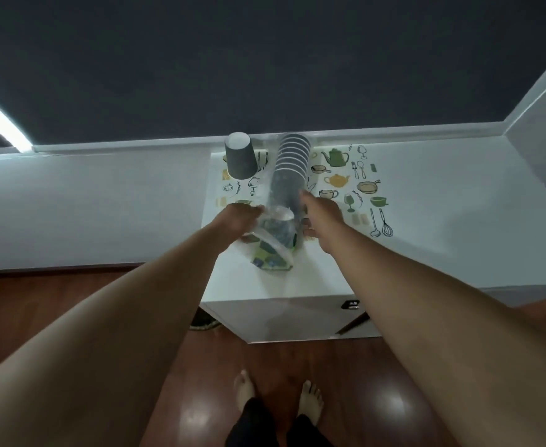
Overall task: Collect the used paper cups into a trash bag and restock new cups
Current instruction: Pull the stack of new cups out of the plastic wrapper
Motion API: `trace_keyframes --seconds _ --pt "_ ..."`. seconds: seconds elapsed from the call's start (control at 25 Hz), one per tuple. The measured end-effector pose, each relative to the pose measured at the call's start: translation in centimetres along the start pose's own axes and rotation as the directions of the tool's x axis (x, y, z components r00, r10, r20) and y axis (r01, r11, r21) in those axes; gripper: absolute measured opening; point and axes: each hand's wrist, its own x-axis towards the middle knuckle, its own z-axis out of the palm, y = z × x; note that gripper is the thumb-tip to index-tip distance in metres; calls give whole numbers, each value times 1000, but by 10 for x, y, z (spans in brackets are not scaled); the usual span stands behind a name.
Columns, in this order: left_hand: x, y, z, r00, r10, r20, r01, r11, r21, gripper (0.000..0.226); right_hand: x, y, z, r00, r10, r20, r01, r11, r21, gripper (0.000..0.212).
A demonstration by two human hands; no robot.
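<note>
A long stack of grey paper cups (290, 166) in a clear plastic sleeve (273, 235) lies along the white cabinet top (316, 279), its far end by the wall. My left hand (241, 217) grips the near, open end of the sleeve, where one grey cup shows inside. My right hand (321, 214) holds the stack's right side, fingers pointing away. A single grey cup (240, 159) stands upside down at the back left of the cabinet. The sleeve's green printed label lies crumpled below my hands.
A mat with kitchen drawings (358, 185) covers the back of the cabinet top. The cabinet stands against a white and dark wall. Wood floor (378, 382) spreads around it, with my bare feet (278, 398) just in front. A dark round object sits at the cabinet's lower left.
</note>
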Motion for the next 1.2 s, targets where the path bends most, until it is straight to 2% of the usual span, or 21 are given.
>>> trace_keyframes --seconds 0.08,0.2,0.32,0.44,0.56,0.6,0.72,0.84,0.88,0.92,0.96,1.0,1.04,1.08,1.12,1.16,1.2 --pt "9 -1 7 998 -10 61 17 993 -117 23 15 -11 10 998 65 8 -65 997 49 67" --pt "11 8 19 992 33 123 -15 989 -148 10 23 -20 16 997 73 -34 -72 997 30 74" --pt "19 21 21 972 -39 230 81 980 -180 21 27 -25 8 995 94 -36 -91 992 82 83" --pt "32 32 20 937 -113 332 187 962 -201 40 32 -22 -8 990 125 57 -134 973 190 90" --pt "41 53 26 931 -109 348 216 934 -284 72 19 -17 -34 987 92 135 -122 964 236 81" --pt "41 63 32 934 -78 349 207 913 -351 75 13 -13 -45 982 73 172 -110 971 215 76" --pt "44 93 56 977 -8 214 136 795 -591 75 -5 -4 -77 958 52 281 -109 976 189 72" --pt "46 108 68 991 -25 133 116 666 -737 105 -17 -2 -100 954 29 300 -81 983 164 79" --pt "48 109 69 990 -25 139 122 642 -757 108 -22 0 -107 964 25 263 -71 984 166 81" --pt "49 109 69 989 -25 143 126 631 -765 106 -26 4 -113 986 22 165 -51 983 177 80" --pt "50 109 66 991 -17 135 116 617 -778 102 -31 9 -116 1000 0 -4 1 982 188 70" --pt "53 109 63 993 -18 113 101 603 -791 97 -37 17 -120 973 -39 -227 80 981 176 54" --pt "55 109 61 996 -29 80 82 579 -811 93 -46 27 -124 882 -75 -466 161 976 146 37" --pt "57 110 59 998 -50 40 61 557 -828 91 -55 37 -126 782 -76 -619 197 972 130 23" --pt "59 111 56 998 -70 -4 35 546 -837 92 -66 43 -124 743 -52 -667 204 967 152 16" --pt "60 111 54 996 -81 -39 12 554 -832 93 -70 52 -119 771 -43 -636 195 965 172 14" --pt "58 112 52 995 -81 -58 -1 567 -824 95 -74 57 -112 833 -44 -552 176 966 187 16"
